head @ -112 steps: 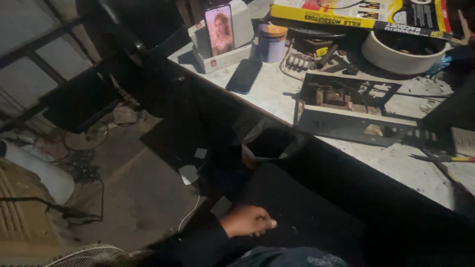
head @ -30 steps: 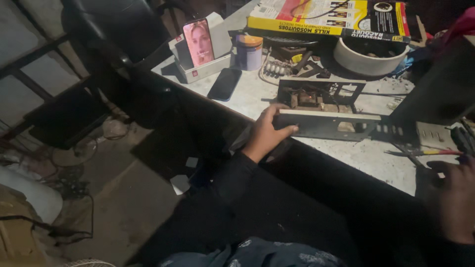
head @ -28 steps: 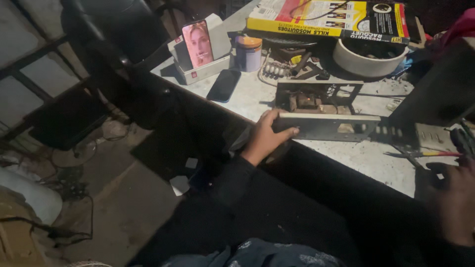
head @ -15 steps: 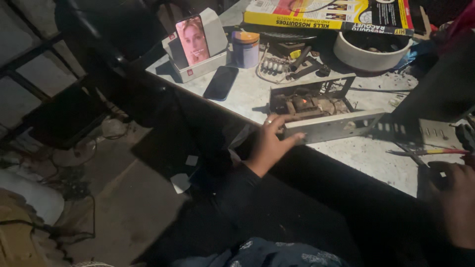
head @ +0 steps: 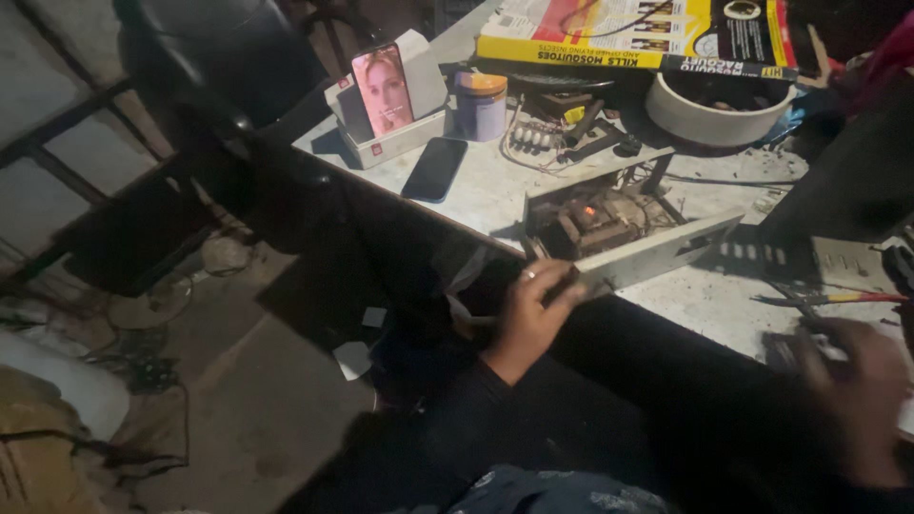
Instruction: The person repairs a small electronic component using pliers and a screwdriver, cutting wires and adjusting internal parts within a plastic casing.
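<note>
An open metal chassis (head: 619, 228) with circuit parts and a small glowing orange light inside sits at the near edge of the pale worktable (head: 495, 190). It is turned at an angle. My left hand (head: 528, 314) grips its near left corner, a ring on one finger. My right hand (head: 847, 390) is blurred at the lower right, over the table edge beside a small dark object (head: 785, 347). Whether it holds that object is unclear.
A dark phone (head: 435, 168) lies flat near the table's left edge. Behind it stand a lit phone in a white box (head: 383, 90) and a small jar (head: 479, 105). A white bowl (head: 714, 105), a yellow carton (head: 647, 29) and a screwdriver (head: 828, 299) are farther back and right.
My left hand rose from my lap to the chassis, gripped its near corner and swung it at an angle. My right hand has come further into view at the lower right.
</note>
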